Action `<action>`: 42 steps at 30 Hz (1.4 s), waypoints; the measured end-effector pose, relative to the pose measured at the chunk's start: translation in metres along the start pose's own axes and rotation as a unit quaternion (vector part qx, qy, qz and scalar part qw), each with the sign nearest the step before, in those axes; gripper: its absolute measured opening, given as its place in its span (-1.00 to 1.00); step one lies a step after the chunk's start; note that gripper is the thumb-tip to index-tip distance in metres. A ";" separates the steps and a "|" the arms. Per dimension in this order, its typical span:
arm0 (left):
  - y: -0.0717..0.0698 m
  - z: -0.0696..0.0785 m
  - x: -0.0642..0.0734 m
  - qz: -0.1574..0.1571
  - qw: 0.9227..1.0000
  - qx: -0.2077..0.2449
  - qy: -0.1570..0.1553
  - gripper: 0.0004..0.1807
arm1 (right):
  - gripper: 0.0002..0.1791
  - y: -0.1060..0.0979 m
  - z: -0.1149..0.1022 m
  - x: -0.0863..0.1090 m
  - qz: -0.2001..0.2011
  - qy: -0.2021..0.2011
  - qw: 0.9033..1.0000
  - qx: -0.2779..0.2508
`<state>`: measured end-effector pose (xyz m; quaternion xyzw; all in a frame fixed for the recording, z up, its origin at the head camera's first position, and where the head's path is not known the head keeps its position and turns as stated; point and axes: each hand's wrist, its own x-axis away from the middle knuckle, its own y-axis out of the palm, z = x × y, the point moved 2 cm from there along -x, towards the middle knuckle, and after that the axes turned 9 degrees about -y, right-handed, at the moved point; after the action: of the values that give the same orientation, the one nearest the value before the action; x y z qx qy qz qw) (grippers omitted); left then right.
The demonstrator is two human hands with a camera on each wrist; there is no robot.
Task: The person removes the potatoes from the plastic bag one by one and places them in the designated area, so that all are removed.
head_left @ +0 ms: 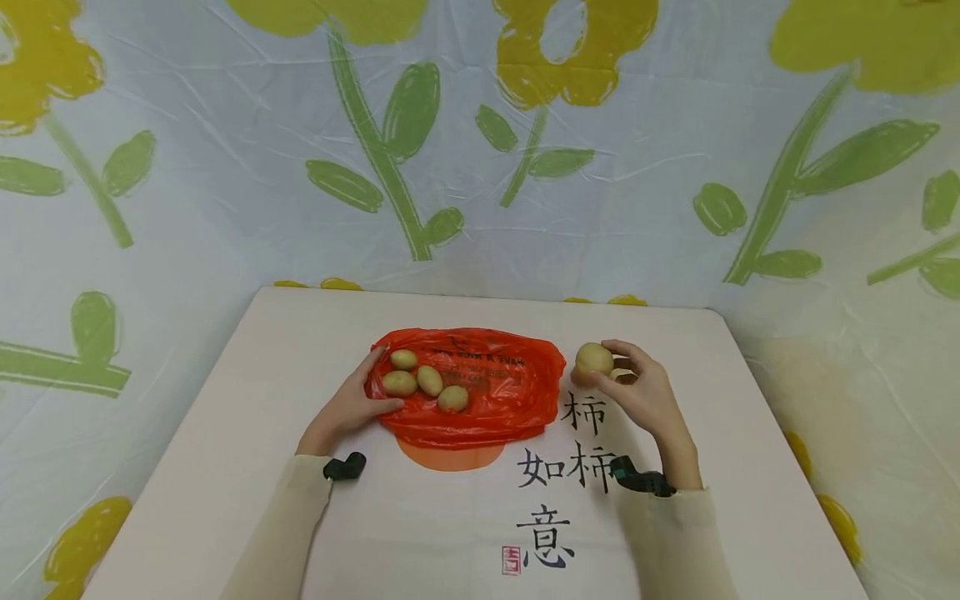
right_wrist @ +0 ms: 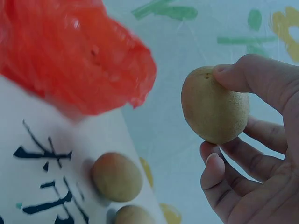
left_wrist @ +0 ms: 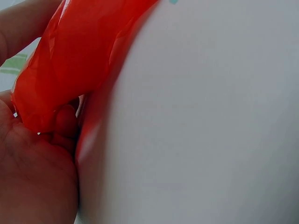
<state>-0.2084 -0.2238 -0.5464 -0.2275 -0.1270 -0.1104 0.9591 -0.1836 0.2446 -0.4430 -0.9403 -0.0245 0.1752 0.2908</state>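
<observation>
A red plastic bag [head_left: 517, 392] lies spread on the table, its rim raised around several golden-brown kiwifruit [head_left: 430, 381] in its left half. My left hand [head_left: 348, 408] grips the bag's left edge, thumb at the front corner; in the left wrist view the red plastic [left_wrist: 70, 51] sits between thumb and fingers. To the right of the bag, my right hand [head_left: 643, 387] pinches a kiwifruit [right_wrist: 212, 109] between thumb and fingertips, held above the table. Below it, two more kiwifruit rest on the table, one [right_wrist: 117, 177] whole in the right wrist view and another [right_wrist: 134, 215] cut off by the frame.
The pale table mat [head_left: 420, 533] carries black brush characters [head_left: 547, 537], a red seal mark [head_left: 511, 560] and an orange print partly under the bag. A flower-patterned sheet [head_left: 637, 208] stands behind and around the table.
</observation>
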 end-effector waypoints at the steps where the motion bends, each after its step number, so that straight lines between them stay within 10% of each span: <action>1: 0.000 0.000 0.000 0.000 1.000 0.000 0.000 0.21 | -0.43 -0.001 0.003 0.001 0.002 -0.002 1.000 0.002; 42: 0.000 0.001 -0.001 -0.005 1.000 -0.007 0.010 0.19 | -0.31 -0.040 0.086 0.031 0.054 0.132 0.989 0.045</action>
<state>-0.2094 -0.2232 -0.5461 -0.2322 -0.1176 -0.1182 0.9583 -0.1822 0.3280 -0.4965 -0.9412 0.0731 0.0659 0.3232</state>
